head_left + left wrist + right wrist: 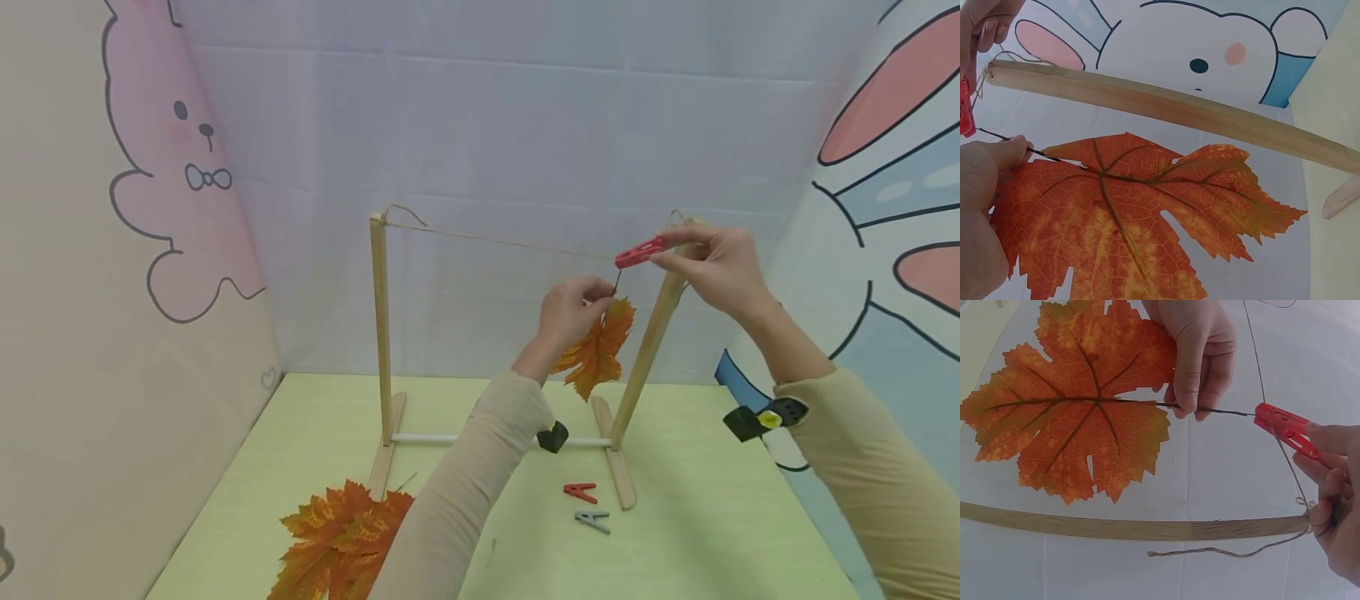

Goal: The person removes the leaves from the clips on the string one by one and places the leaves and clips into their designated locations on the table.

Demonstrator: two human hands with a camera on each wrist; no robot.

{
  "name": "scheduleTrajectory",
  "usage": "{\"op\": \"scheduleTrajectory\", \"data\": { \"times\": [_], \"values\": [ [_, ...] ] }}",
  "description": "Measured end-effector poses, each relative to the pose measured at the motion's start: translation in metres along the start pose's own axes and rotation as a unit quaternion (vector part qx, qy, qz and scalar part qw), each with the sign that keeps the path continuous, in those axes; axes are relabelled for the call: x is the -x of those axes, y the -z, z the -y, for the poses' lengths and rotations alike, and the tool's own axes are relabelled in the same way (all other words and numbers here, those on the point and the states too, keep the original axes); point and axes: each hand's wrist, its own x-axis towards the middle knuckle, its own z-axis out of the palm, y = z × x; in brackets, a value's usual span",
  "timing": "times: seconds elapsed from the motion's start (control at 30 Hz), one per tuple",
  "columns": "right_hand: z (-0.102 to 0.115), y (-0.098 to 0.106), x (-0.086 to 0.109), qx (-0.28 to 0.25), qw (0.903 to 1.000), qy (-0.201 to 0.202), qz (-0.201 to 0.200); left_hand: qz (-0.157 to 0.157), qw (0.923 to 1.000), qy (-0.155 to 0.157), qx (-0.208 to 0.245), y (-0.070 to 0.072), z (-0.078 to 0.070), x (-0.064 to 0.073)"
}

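An orange maple leaf (pixel 597 350) hangs by its dark stem below a twine line (pixel 510 242) strung between two wooden posts. My left hand (pixel 573 312) pinches that stem between thumb and fingers, as the right wrist view shows beside the leaf (pixel 1094 403). With thumb and finger my right hand (pixel 716 262) grips the tail of a red clothespin (pixel 637 252). In the right wrist view the clothespin (pixel 1285 428) lies across the twine, its tip at the stem's end. Whether its tip bites both stem and twine I cannot tell.
More maple leaves (pixel 341 542) lie on the table at the front left, partly behind my left sleeve. A red clothespin (pixel 581 492) and a grey clothespin (pixel 592 522) rest near the stand's right foot (pixel 621 479). A white bar (pixel 427 438) joins the posts low down.
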Motion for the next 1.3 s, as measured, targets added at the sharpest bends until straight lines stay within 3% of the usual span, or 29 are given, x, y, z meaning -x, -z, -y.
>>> {"op": "scheduleTrajectory", "data": {
  "times": [0.27,0.47,0.77,1.07,1.3],
  "values": [
    [0.002,-0.002,-0.003,0.036,0.9990,0.011,-0.024,0.005,0.9998,0.008,-0.015,0.000,0.006,0.002],
    [0.001,-0.003,-0.003,0.015,0.9980,0.020,-0.057,0.010,0.9998,0.013,-0.014,0.000,0.009,0.005],
    [0.003,-0.006,-0.003,-0.011,0.9933,0.065,-0.095,0.009,0.9995,0.023,-0.017,0.002,0.018,0.009],
    [0.017,-0.007,0.002,-0.052,0.9925,0.066,-0.088,0.005,0.9993,0.033,-0.018,0.006,0.028,0.016],
    [0.005,-0.010,0.004,-0.093,0.9903,0.066,-0.079,0.011,0.9988,0.046,-0.014,0.009,0.032,0.021]
  ]
}}
